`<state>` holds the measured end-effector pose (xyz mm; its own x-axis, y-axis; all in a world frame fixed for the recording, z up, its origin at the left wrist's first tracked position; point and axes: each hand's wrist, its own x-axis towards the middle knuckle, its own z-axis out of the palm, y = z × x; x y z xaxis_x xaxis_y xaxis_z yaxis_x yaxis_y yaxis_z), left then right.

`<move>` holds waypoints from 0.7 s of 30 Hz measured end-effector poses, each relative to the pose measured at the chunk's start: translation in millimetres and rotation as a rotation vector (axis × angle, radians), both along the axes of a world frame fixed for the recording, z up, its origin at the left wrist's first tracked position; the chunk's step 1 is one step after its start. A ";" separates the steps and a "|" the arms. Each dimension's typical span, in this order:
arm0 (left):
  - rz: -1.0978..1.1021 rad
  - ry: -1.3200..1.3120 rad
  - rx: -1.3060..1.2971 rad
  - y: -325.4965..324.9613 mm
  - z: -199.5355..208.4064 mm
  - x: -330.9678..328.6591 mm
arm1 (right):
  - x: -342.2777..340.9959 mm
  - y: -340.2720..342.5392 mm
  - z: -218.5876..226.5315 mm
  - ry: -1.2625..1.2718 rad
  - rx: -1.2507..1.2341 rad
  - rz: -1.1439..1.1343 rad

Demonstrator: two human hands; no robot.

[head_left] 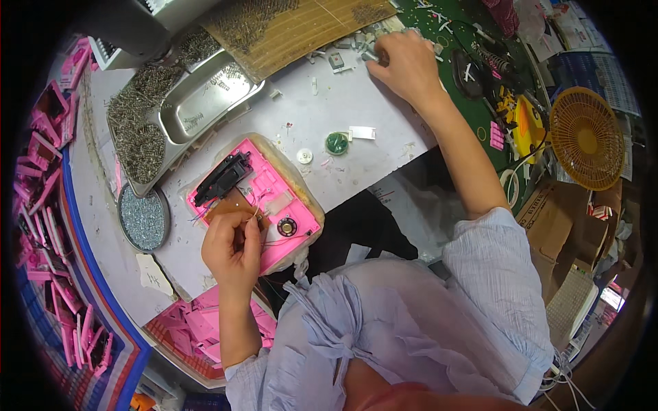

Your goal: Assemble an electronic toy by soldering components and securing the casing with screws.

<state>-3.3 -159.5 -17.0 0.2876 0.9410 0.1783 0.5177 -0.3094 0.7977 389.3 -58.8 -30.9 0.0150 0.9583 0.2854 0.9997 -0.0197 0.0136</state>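
A pink plastic housing (274,181) lies tilted on the work surface, in a cloudy wrap-like holder. Set in it are a black mechanism (224,178), a brown circuit board (233,204) and a small round speaker (286,227). Over its near left side, my left hand (232,248) pinches a thin light wire (256,212) between thumb and forefinger. Farther off, my right hand (410,67) has its fingers bent among small grey parts (336,61) beside the green mat. Whatever lies at its fingertips is too small to make out.
Left of the housing stand a metal tray (205,103) with springs and screws, and a round dish (142,218) of tiny metal pieces. Behind lies a brown board (288,31). A green round piece (336,142) and white disc (304,156) lie nearby. A yellow basket (588,137) stands right.
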 end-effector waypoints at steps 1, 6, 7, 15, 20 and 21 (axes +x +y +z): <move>-0.025 0.003 -0.014 2.2 2.2 0.3 | -0.5 1.0 -2.7 -0.012 -0.002 0.016; -0.010 -0.188 -0.078 19.9 20.5 13.9 | -22.2 -12.6 8.3 0.337 0.025 0.185; -0.105 -0.098 0.079 32.4 29.9 21.1 | -36.2 -21.4 18.8 0.461 -0.052 0.280; -0.415 -0.119 -0.164 69.4 58.3 61.5 | -101.0 -71.4 67.1 0.781 -0.077 0.633; -0.293 -0.661 -0.749 68.0 51.2 66.5 | -119.1 -84.8 52.7 1.326 -0.036 0.478; -0.289 -0.697 -0.773 68.8 49.8 67.9 | -120.9 -85.1 50.4 1.370 -0.032 0.465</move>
<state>64.6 -90.8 32.9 0.5815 0.7819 -0.2246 -0.1374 0.3665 0.9202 268.4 -143.9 19.5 -0.0545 0.9580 0.2814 0.1432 0.2864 -0.9473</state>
